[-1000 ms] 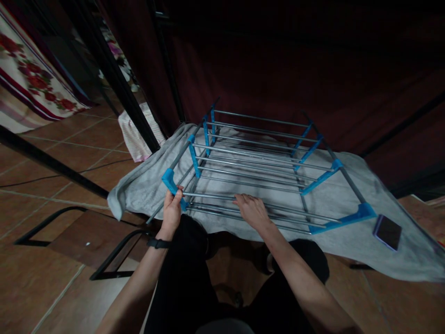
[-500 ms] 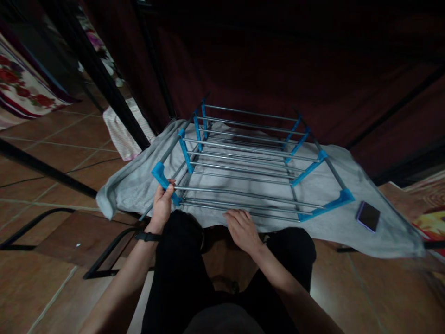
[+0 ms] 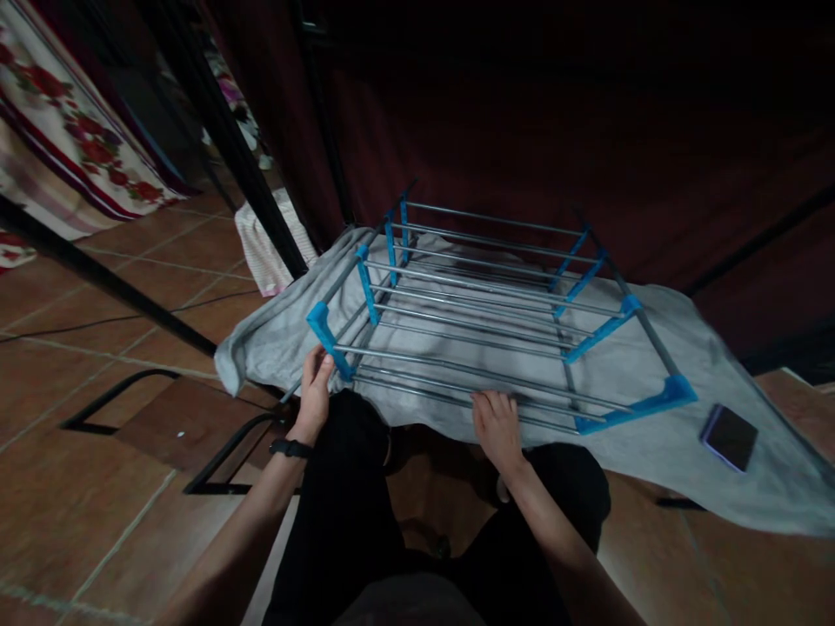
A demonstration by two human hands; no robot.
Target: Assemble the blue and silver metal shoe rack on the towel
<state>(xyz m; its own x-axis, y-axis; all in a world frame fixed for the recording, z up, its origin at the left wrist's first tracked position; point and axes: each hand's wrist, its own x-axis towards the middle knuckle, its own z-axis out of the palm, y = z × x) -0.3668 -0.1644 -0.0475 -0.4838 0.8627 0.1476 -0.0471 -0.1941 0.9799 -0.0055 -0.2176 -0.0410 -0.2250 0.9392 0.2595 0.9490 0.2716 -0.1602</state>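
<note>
see grey cloth [image 3: 684, 348] spread across middle, with metal-and-blue rack [image 3: 494, 288] resting on top. see right hand [image 3: 499, 426] bent over rack's near bars [image 3: 417, 382], can't tell if gripping. see left hand [image 3: 315, 404] at near-left blue bracket [image 3: 324, 329], can't tell if holding or just touching. see phone [image 3: 731, 437] flat on cloth right of rack, dark wristband [image 3: 291, 449] on left wrist.

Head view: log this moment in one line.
left-hand grip: at blue plastic bracket; right-hand grip: at nearest silver metal rod; silver-and-blue rack, dark rectangular phone: on grey cloth
</note>
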